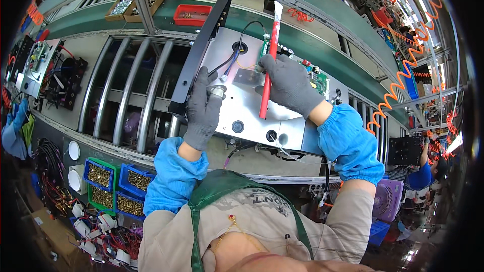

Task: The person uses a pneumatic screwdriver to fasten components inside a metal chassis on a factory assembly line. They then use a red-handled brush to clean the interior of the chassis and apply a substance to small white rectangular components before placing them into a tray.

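A metal chassis (242,106) with a tall black front panel (204,45) lies on the rollers before me. My left hand (203,113), in a grey glove, rests beside that panel, fingers closed around a silvery round part (218,90). Over the chassis my right hand (292,83), also gloved, grips a long red rod (266,93) whose far end (278,10) is wrapped in white. Near the left fingertips a dark cable (237,50) passes through a round grommet. Behind the right hand sits a green circuit board (320,81), partly hidden by it.
Metal rollers (126,90) run to the left, where another opened unit (43,68) lies. Bins of brass screws (101,174) stand at the lower left. A red tray (192,15) sits on the far shelf. Orange coiled hoses (406,78) hang at the right, near a purple fan (388,199).
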The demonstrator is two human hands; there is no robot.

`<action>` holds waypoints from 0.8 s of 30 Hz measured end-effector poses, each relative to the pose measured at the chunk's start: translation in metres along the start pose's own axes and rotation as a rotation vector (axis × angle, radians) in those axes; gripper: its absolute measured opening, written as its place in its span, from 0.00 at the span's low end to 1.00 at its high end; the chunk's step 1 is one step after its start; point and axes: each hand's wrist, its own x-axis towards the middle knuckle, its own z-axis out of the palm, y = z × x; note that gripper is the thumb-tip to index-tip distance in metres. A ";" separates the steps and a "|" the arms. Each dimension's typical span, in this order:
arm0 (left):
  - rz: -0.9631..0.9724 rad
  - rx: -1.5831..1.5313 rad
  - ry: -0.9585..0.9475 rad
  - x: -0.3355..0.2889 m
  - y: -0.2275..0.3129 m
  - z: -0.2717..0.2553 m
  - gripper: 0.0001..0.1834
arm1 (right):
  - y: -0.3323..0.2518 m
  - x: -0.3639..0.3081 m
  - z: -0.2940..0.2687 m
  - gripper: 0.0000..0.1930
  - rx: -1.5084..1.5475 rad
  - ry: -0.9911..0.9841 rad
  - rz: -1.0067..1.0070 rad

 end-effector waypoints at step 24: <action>0.524 1.014 -0.434 -0.007 0.035 0.057 0.34 | 0.019 -0.014 -0.031 0.16 0.145 0.454 -0.118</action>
